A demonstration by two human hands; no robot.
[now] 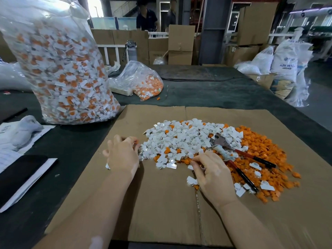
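**Obs. 1:** Left hand (123, 155)?

**Obs. 2:** Back up, at the 9 o'clock edge of the white pieces (179, 139). A few of them show between its curled fingers, so the person grips some.

**Obs. 1:** Right hand (213, 175)?

**Obs. 2:** At the heap's 6 o'clock edge. Thumb and forefinger tips are drawn together and the other fingers are curled. Cannot tell whether anything sits in the pinch.

**Obs. 1:** Outward from there?

**Obs. 2:** Pliers (233, 153) with red-and-black handles lie on the heap at 1 o'clock from the right hand, untouched. Orange pieces (265, 159) spread at 3 o'clock of the white ones, touching them, some mixed in. All of it sits on a cardboard sheet (161, 203) over the dark table (215, 87).

**Obs. 1:** Farther?

**Obs. 2:** A large clear bag (62, 69) of white and orange pieces stands at 11 o'clock, just off the cardboard's corner. A smaller bag (143, 81) lies at 12 o'clock, with orange pieces at its mouth. A flat black object (19, 177) rests on papers at 9 o'clock. White sacks (287, 56) stand beyond the table at 2 o'clock.
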